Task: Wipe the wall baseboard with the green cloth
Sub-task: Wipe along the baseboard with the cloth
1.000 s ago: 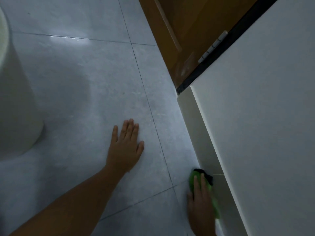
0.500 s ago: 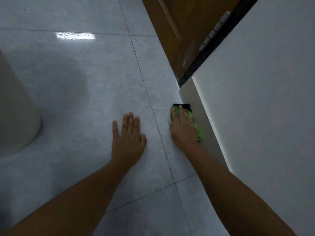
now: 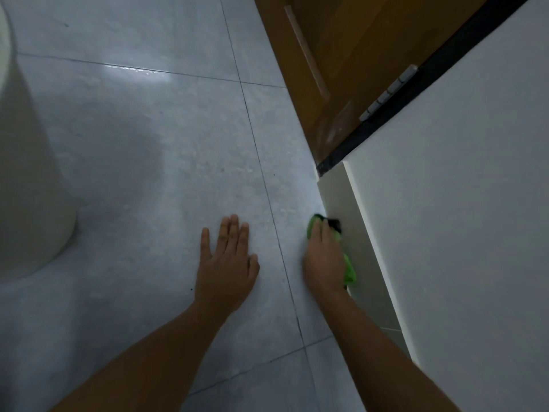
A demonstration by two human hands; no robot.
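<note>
While the left hand (image 3: 226,264) is laid flat with fingers spread on the grey tiled floor (image 3: 148,173), the crumpled green cloth (image 3: 349,267) is pressed against the white wall baseboard (image 3: 341,200) under the right hand (image 3: 322,260), fingers extended over it.

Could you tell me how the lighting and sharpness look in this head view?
Head view: dim and bluish overall; one glare patch on the floor tile; soft shadow beside the white cylinder; slight blur, yet the green cloth under the right hand reads clearly.

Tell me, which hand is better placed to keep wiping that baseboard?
Right. The right hand presses the green cloth against the baseboard; the left hand lies flat on the floor, apparently as support.
</note>
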